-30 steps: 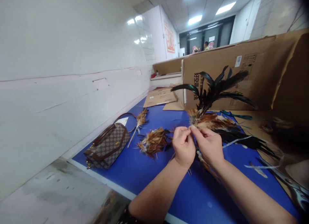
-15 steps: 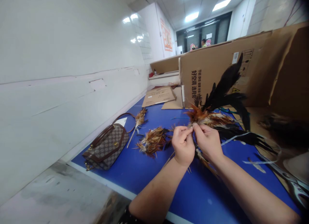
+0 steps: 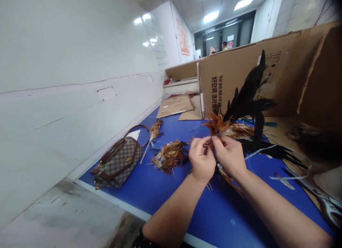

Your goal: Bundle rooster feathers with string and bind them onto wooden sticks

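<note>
Both hands meet over the blue table [image 3: 165, 191], their fingertips pinched together at the base of a feather bunch [image 3: 217, 124]. The bunch has short orange-brown feathers low down and long black plumes [image 3: 247, 89] rising to the right. My left hand [image 3: 202, 159] is closed on its lower end from the left. From the right, my right hand [image 3: 230, 155] pinches the same spot with thumb and finger. The exact binding point is hidden by the fingers. Close to the left hand lies a pile of brown feathers [image 3: 171, 156].
A patterned handbag [image 3: 119, 164] and a feathered stick [image 3: 154, 132] lie at left. Black feathers [image 3: 278, 151], a clear strip [image 3: 291, 177] and scissors [image 3: 324, 198] are at right. A cardboard box wall [image 3: 240, 73] stands behind; flat cardboard [image 3: 176, 105] lies at the back.
The feather bunch has turned slightly between my fingers, and its black plumes have shifted a little left and up. Both hands stay in nearly the same place, still pinching it.
</note>
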`<state>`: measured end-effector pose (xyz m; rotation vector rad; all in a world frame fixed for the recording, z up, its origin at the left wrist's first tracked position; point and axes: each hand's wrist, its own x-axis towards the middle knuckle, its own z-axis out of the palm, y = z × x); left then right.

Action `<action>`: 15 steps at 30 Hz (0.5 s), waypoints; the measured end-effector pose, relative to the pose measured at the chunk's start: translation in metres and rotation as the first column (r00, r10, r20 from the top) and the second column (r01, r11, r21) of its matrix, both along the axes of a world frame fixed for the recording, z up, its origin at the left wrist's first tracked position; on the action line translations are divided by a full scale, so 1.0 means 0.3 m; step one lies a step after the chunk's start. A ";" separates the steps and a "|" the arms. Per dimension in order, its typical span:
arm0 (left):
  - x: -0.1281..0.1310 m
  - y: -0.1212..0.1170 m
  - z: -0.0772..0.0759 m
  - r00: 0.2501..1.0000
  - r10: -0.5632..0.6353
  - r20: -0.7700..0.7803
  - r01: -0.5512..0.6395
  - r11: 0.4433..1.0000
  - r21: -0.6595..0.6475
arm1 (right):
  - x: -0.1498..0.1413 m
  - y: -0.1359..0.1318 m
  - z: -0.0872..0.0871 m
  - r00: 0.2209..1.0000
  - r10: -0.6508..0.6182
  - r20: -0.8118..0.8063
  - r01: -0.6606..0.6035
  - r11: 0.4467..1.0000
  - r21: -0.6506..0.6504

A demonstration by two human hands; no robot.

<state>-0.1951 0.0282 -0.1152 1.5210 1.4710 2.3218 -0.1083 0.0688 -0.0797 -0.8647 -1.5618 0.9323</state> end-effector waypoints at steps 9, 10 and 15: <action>0.019 0.002 -0.009 0.999 0.046 -0.021 -0.045 0.999 0.019 | 0.003 0.013 -0.017 0.995 0.011 -0.096 -0.017 0.998 -0.064; 0.019 0.001 -0.006 1.000 0.019 0.006 -0.020 1.000 0.024 | -0.001 0.012 -0.020 0.989 0.020 -0.143 -0.033 0.996 -0.088; 0.006 0.002 0.013 0.980 -0.107 0.165 0.106 0.994 0.017 | -0.022 -0.002 -0.011 0.883 0.117 -0.454 -0.257 0.931 -0.261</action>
